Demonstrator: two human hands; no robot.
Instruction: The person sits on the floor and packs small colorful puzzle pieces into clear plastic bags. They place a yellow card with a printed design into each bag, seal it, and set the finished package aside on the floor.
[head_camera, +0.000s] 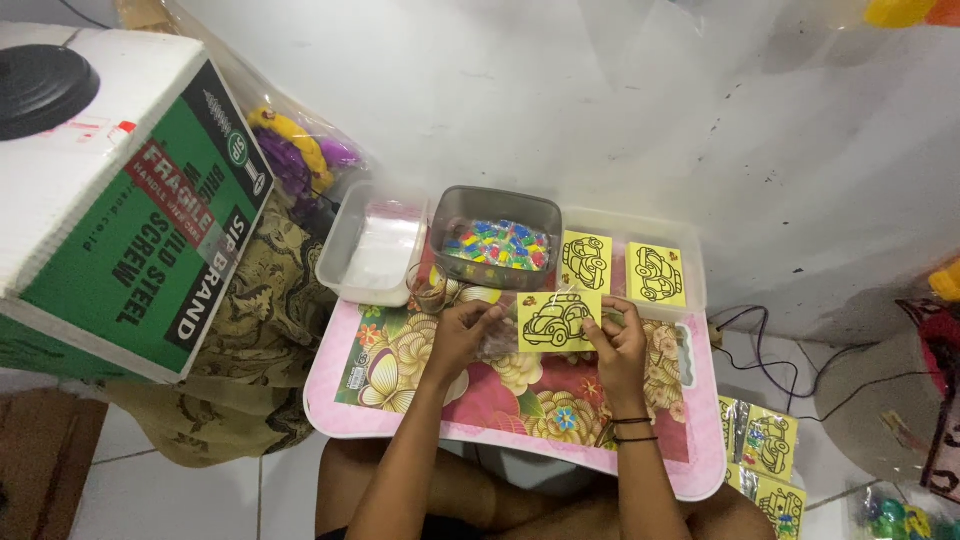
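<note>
You are holding 1 yellow car card (557, 321) between both hands above the pink floral tray table (700, 455): your left hand (462, 335) is pinching its left edge together with a clear plastic sleeve (497, 338), and your right hand (620, 342) is gripping its right edge. The grey tub of coloured pieces (497, 238) is sitting just beyond; a careless forward nudge would likely be tipping it, and uneven pulling would likely be creasing the card.
</note>
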